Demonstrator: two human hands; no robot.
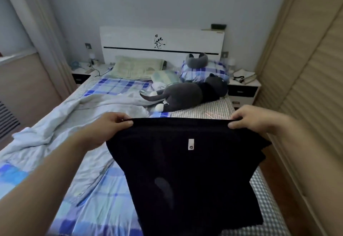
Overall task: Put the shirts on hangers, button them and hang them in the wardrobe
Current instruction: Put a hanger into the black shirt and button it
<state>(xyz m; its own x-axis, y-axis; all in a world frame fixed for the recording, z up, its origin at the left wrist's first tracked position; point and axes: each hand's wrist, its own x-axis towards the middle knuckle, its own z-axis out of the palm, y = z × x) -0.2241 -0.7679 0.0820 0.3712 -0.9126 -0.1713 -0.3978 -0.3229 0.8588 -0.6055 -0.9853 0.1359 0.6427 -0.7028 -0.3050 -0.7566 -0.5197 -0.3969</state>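
Observation:
A black shirt hangs spread out above the bed, held up by its top edge, with a small white tag showing near the top. My left hand pinches the top left corner. My right hand pinches the top right corner. A thin pink hanger lies on the checked sheet just behind the shirt's top edge, mostly hidden. The wardrobe, with beige slatted doors, runs along the right side.
The bed has a blue plaid sheet and a crumpled pale blue garment or blanket at left. A grey plush cat and pillows lie near the headboard. Nightstands flank the bed. A narrow floor strip separates bed and wardrobe.

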